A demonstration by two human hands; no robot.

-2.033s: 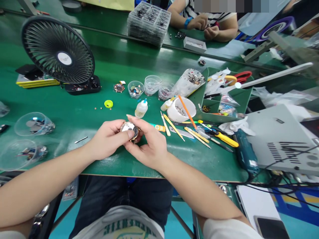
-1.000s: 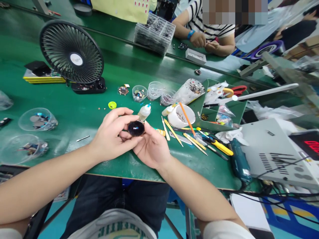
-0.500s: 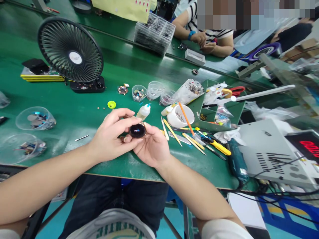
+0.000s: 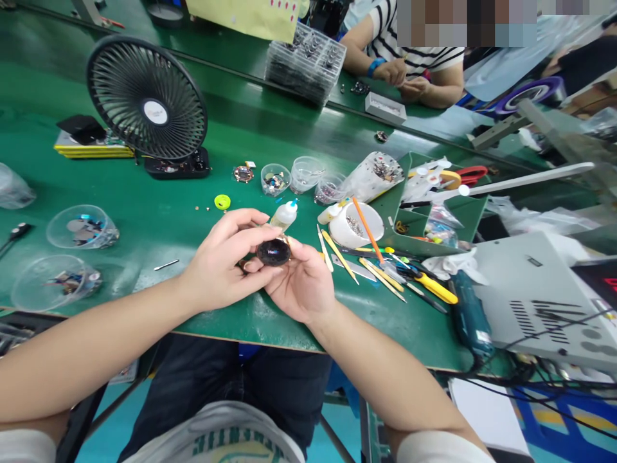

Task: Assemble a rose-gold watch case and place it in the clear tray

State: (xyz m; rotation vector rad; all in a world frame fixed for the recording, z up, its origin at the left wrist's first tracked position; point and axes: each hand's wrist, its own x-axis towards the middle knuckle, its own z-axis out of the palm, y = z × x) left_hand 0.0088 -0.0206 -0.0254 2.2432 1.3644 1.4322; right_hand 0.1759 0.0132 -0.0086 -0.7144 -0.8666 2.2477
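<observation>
Between my two hands is a round smartwatch (image 4: 274,251), its dark screen lit with small text that looks like "Hello". My left hand (image 4: 226,257) closes on its left side, fingers along the top edge and thumb below. The right hand (image 4: 304,283) grips the right edge, palm turned up, the thumb beside the rim. No strap shows on the watch. Just behind the fingers stands a small glue bottle (image 4: 284,215) with a blue tip, partly hidden. A yellow-green cap (image 4: 222,202) lies beyond my left hand.
A black fan (image 4: 149,103) stands at the back left. Plastic cups of parts (image 4: 81,226) sit left. Right are tweezers and hand tools (image 4: 385,276), a white cup (image 4: 357,225) and a grey power unit (image 4: 540,302). A co-worker's hands (image 4: 402,77) are across the bench.
The whole view has shifted slightly, so the bench things appear farther right. The watch tilts a little differently in my hands; both keep their hold.
</observation>
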